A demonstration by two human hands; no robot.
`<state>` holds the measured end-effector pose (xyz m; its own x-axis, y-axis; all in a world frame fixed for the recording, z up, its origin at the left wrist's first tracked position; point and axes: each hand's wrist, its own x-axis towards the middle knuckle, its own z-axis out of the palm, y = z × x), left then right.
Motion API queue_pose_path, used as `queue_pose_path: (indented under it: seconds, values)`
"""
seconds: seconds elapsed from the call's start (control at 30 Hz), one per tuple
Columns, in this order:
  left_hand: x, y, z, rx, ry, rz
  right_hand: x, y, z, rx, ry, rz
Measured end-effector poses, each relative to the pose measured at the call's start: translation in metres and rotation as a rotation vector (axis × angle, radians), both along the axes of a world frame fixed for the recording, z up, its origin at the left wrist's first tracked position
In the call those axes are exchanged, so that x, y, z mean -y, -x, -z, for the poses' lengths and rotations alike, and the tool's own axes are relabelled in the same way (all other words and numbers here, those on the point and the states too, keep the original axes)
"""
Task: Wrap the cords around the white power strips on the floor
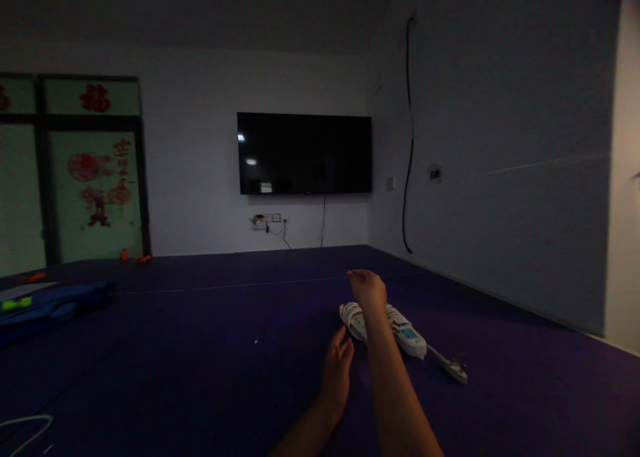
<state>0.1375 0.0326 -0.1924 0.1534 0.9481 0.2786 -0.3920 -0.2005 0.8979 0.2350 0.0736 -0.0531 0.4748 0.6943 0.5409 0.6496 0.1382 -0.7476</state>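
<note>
A white power strip (413, 342) lies on the dark purple surface, its white cord (353, 316) wound around it in several loops. Beyond its near right end rests the plug (456, 370). My right hand (369, 289) is raised over the strip with its fingertips pinched together; what is between them, if anything, cannot be made out. My right forearm hides the middle of the strip. Low at the strip's left end, my left hand (338, 370) has its fingers stretched and a little apart; whether it touches the strip is unclear.
Blue cloth (60, 304) with yellow-green items lies at the left. Small orange objects (143, 259) are near the door. A white cable (30, 418) curls at the lower left. A television (305, 154) hangs on the far wall; a black cable (411, 137) hangs at right.
</note>
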Motion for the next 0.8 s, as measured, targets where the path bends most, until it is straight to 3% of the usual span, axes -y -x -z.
queue_pose_path:
  seconds: [0.1,0.2,0.3,0.47,0.8]
  values:
    - [-0.016,0.023,-0.011,0.1,0.028,-0.252,-0.011,0.054,0.022,0.034,-0.032,-0.198]
    - [-0.035,0.058,-0.018,0.075,0.015,-0.371,-0.017,0.108,0.059,0.065,-0.037,-0.393]
    - [-0.05,0.09,-0.018,-0.02,0.016,-0.493,-0.017,0.141,0.097,0.11,-0.025,-0.51]
    - [-0.063,0.109,-0.006,-0.206,0.052,-0.6,-0.025,0.149,0.131,0.2,0.038,-0.622]
    - [-0.067,0.107,0.0,-0.435,0.07,-0.649,-0.039,0.144,0.143,0.349,0.142,-0.593]
